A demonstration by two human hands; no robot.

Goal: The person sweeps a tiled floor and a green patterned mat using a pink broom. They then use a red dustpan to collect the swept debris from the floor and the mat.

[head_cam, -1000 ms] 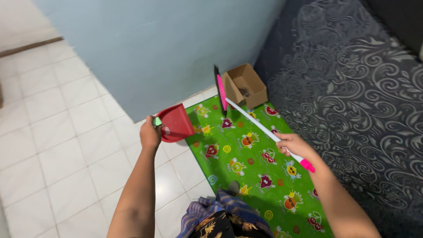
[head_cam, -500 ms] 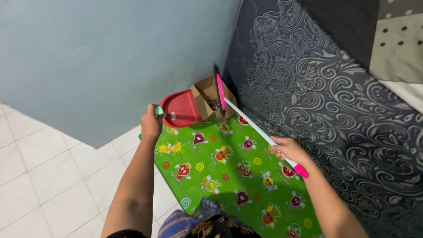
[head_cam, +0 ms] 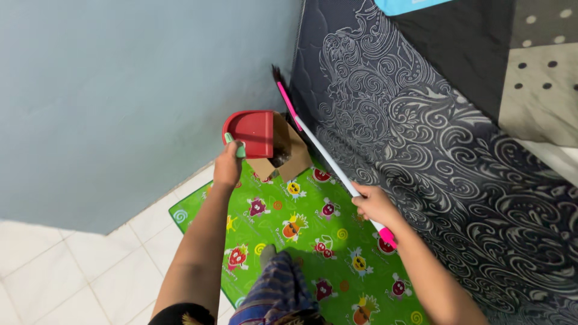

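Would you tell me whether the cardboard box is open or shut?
Open: the cardboard box has its flaps spread, with dark debris visible inside beside the red dustpan.

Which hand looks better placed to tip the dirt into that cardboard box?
Probably the left hand: it holds the red plastic dustpan right over the open brown cardboard box.

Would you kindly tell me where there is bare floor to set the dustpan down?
White tiles left of the green mat lie bare, as does the mat's middle. The corner by the cardboard box, dustpan and broom is crowded.
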